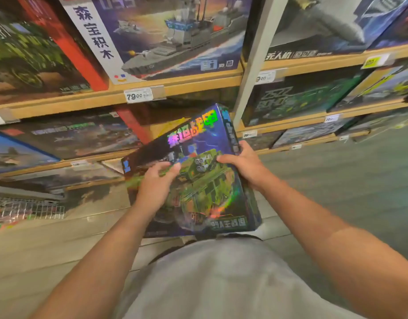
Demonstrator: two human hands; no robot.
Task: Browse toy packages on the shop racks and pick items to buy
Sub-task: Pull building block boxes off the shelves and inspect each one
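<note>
Toy box (198, 176) between hands: left hand (155, 187) grips front, right hand (242, 163) grips right edge.

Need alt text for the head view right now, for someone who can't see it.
A person holds a shiny toy box with a green tank pictured on it, left hand on its front, right hand gripping its right edge. Behind it, wooden shelves carry more toy boxes, including a warship box above a price tag reading 79.00.
</note>
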